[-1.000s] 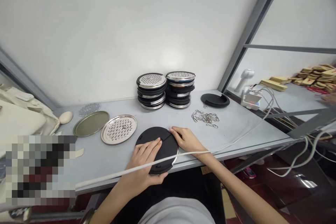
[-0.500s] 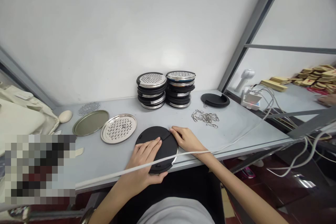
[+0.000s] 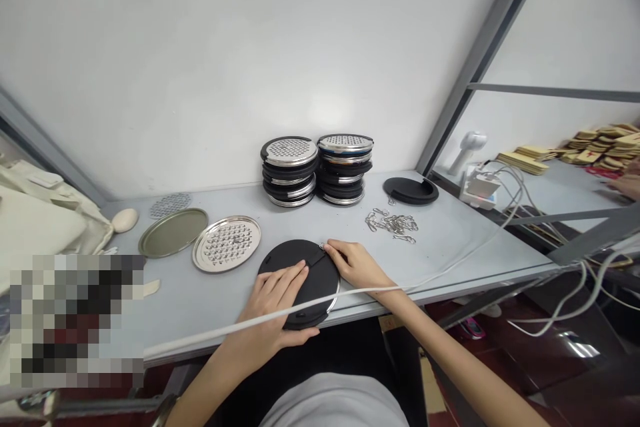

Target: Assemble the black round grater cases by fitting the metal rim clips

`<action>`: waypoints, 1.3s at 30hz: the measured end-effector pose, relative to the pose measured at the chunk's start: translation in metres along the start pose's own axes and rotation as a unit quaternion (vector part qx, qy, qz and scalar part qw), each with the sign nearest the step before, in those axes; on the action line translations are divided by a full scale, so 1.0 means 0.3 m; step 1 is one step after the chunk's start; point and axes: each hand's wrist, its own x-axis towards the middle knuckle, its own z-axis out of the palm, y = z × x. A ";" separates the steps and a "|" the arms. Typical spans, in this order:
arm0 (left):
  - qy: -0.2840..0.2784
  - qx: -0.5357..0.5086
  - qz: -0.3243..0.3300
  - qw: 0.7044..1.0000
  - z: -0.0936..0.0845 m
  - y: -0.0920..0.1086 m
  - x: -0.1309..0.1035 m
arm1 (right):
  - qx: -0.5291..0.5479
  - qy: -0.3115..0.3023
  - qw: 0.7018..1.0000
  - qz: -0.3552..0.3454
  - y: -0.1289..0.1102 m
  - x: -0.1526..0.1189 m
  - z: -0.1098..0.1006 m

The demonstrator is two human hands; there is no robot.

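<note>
Hardly anything has moved since the earlier frame: both hands keep their places, while another person's hand (image 3: 629, 185) at the far right edge has shifted slightly. With fingers spread over its top and thumb at the near edge, the left hand (image 3: 265, 300) holds a black disc (image 3: 320, 280), which lies at the table's front edge and shows a silver rim at its lower right. At the disc's upper right edge, the right hand (image 3: 356, 262) has thumb and fingertips drawn narrow on a small metal clip (image 3: 323, 246). A white cable (image 3: 215, 331) crosses in front of disc and arms. To the left on the grey table (image 3: 450, 233) lie a silver grater plate (image 3: 227, 245), a green plate (image 3: 173, 232) touching it, and a perforated plate (image 3: 170, 205) behind. Farther back, two stacks of black-and-silver discs (image 3: 290, 177) stand side by side by the wall; to their right are loose clips (image 3: 395, 223) and a black cover (image 3: 400, 188) with a cut-out.
</note>
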 end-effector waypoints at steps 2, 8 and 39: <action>0.001 -0.004 -0.001 1.000 0.000 0.001 0.002 | -0.002 -0.001 1.000 0.000 0.000 -0.001 -0.001; 0.005 -0.001 0.001 1.000 -0.001 0.003 0.004 | 0.000 -0.002 1.000 -0.001 0.000 -0.001 -0.002; -0.001 -0.011 -0.008 1.000 0.002 -0.003 0.002 | -0.047 0.003 0.999 0.027 0.006 0.009 0.014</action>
